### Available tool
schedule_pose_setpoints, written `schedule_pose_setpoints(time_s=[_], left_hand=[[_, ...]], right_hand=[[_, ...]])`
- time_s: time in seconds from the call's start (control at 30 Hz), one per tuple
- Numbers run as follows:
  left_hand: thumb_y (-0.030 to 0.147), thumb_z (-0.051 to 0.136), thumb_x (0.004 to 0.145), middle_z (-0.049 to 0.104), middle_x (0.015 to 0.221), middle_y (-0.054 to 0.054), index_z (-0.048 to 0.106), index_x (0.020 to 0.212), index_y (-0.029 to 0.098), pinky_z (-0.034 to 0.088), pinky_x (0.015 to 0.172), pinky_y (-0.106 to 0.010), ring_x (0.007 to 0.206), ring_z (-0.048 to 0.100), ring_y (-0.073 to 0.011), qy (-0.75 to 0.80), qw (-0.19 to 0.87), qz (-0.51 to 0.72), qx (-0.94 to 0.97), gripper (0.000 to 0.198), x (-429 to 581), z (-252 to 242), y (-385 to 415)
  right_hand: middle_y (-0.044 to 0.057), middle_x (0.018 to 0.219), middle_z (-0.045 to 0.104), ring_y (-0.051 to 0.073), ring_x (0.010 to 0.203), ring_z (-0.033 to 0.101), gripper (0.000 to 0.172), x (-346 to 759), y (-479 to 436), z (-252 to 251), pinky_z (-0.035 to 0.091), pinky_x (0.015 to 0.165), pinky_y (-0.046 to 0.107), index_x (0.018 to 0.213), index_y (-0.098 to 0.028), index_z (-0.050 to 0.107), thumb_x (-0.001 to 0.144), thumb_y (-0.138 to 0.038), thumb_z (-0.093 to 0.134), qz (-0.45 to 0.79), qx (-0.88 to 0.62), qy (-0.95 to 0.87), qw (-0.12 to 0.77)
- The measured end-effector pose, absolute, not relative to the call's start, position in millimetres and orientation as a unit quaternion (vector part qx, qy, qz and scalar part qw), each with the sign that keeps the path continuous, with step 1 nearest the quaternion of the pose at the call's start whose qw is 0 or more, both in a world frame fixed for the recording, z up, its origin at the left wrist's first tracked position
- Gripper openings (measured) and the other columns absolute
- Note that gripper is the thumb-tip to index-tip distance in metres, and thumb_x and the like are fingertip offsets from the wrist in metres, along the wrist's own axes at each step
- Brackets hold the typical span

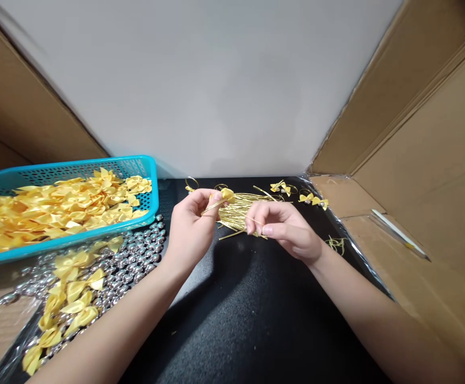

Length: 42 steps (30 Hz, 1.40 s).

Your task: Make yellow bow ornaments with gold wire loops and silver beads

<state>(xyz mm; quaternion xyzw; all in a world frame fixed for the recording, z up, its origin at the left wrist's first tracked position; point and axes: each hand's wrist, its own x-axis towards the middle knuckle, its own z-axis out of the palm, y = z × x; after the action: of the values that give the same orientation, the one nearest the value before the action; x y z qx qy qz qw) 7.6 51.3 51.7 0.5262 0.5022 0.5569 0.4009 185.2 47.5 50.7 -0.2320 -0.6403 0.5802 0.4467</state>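
Note:
My left hand [198, 216] is closed, pinching a yellow ribbon bow [227, 195] between thumb and fingers, with a thin gold cord running along the thumb. To its right my right hand [284, 228] is closed in a pinch, and a fine end of gold cord [255, 220] shows at its fingertips. The two hands are a little apart above the black work surface [232, 320]. Behind and beneath them lies a bundle of cut gold cords [238, 209]. Whether the cord runs unbroken between the hands cannot be made out.
A blue basket [155, 186] heaped with yellow bows stands at the left. In front of it lie many silver beads [130, 261] and loose bows [78, 290]. Bows with cord loops [314, 200] lie at the back. Cardboard [428, 133] and a white pen-like tool [400, 234] are at the right.

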Motion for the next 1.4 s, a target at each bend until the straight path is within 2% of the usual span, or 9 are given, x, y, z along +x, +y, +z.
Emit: schedule_pose_setpoints(time_s=[0.13, 0.33, 0.53, 0.67, 0.73, 0.83, 1.07, 1.2, 1.4], left_hand=[[0.032, 0.067, 0.079, 0.062, 0.067, 0.001, 0.061, 0.072, 0.016, 0.045, 0.052, -0.02, 0.058, 0.055, -0.0104, 0.491, 0.439, 0.556, 0.507, 0.018, 9, 49, 52], [0.025, 0.073, 0.071, 0.064, 0.073, 0.001, 0.06, 0.077, 0.017, 0.054, 0.053, -0.024, 0.064, 0.065, -0.0138, 0.453, 0.616, 0.554, 0.33, 0.017, 12, 48, 56], [0.019, 0.069, 0.075, 0.063, 0.071, 0.003, 0.06, 0.076, 0.018, 0.053, 0.049, -0.021, 0.06, 0.066, -0.0115, 0.441, 0.652, 0.556, 0.269, 0.009, 11, 49, 58], [0.022, 0.073, 0.07, 0.062, 0.071, 0.003, 0.06, 0.076, 0.017, 0.046, 0.042, -0.017, 0.055, 0.059, -0.0088, 0.417, 0.648, 0.56, 0.302, 0.015, 11, 47, 57], [0.024, 0.074, 0.069, 0.061, 0.069, 0.003, 0.061, 0.076, 0.017, 0.041, 0.041, -0.016, 0.052, 0.054, -0.0073, 0.413, 0.627, 0.566, 0.341, 0.016, 11, 47, 56], [0.027, 0.071, 0.074, 0.056, 0.062, 0.004, 0.06, 0.074, 0.017, 0.037, 0.042, -0.017, 0.048, 0.046, -0.0061, 0.422, 0.574, 0.561, 0.422, 0.015, 11, 46, 54], [0.038, 0.059, 0.087, 0.054, 0.057, 0.003, 0.059, 0.077, 0.018, 0.039, 0.048, -0.021, 0.048, 0.047, -0.01, 0.475, 0.451, 0.443, 0.612, 0.022, 11, 44, 47], [0.039, 0.055, 0.089, 0.054, 0.06, 0.002, 0.059, 0.077, 0.018, 0.039, 0.05, -0.023, 0.052, 0.049, -0.0124, 0.486, 0.388, 0.403, 0.671, 0.024, 13, 44, 41], [0.034, 0.055, 0.09, 0.061, 0.069, 0.0, 0.059, 0.078, 0.018, 0.04, 0.052, -0.023, 0.056, 0.053, -0.0126, 0.482, 0.328, 0.42, 0.695, 0.02, 13, 44, 37]], right_hand=[[-0.001, 0.064, 0.056, 0.014, 0.064, 0.05, 0.013, 187, 46, 54, 0.041, 0.068, 0.031, 0.063, -0.02, 0.058, 0.075, -0.024, 0.059, 0.606, -0.205, -0.623, 0.45], [-0.005, 0.056, 0.047, 0.01, 0.051, 0.041, 0.017, 179, 46, 49, 0.033, 0.057, 0.028, 0.06, -0.019, 0.052, 0.072, -0.029, 0.059, 0.645, -0.263, -0.542, 0.469], [-0.01, 0.051, 0.041, 0.005, 0.041, 0.038, 0.021, 173, 48, 36, 0.045, 0.067, 0.03, 0.061, -0.02, 0.046, 0.073, -0.029, 0.06, 0.726, -0.281, -0.449, 0.438], [-0.01, 0.049, 0.044, 0.005, 0.039, 0.042, 0.021, 170, 50, 30, 0.048, 0.066, 0.029, 0.062, -0.019, 0.048, 0.075, -0.03, 0.062, 0.734, -0.325, -0.436, 0.407], [-0.007, 0.053, 0.051, 0.007, 0.047, 0.05, 0.018, 169, 51, 30, 0.048, 0.067, 0.028, 0.065, -0.019, 0.053, 0.073, -0.03, 0.064, 0.707, -0.36, -0.448, 0.413], [-0.002, 0.075, 0.063, 0.012, 0.071, 0.059, 0.015, 169, 54, 30, 0.047, 0.073, 0.028, 0.077, -0.018, 0.062, 0.069, -0.03, 0.068, 0.639, -0.407, -0.467, 0.455], [0.002, 0.095, 0.064, 0.016, 0.088, 0.058, 0.012, 180, 47, 49, 0.045, 0.079, 0.032, 0.089, -0.023, 0.066, 0.084, -0.03, 0.058, 0.381, -0.415, -0.6, 0.568], [0.002, 0.085, 0.059, 0.017, 0.087, 0.052, 0.024, 183, 35, 64, 0.041, 0.083, 0.035, 0.077, -0.023, 0.07, 0.091, -0.029, 0.051, 0.245, -0.4, -0.762, 0.447], [0.001, 0.074, 0.056, 0.016, 0.079, 0.048, 0.036, 178, 33, 66, 0.034, 0.079, 0.036, 0.06, -0.021, 0.068, 0.091, -0.026, 0.05, 0.193, -0.482, -0.779, 0.351]])
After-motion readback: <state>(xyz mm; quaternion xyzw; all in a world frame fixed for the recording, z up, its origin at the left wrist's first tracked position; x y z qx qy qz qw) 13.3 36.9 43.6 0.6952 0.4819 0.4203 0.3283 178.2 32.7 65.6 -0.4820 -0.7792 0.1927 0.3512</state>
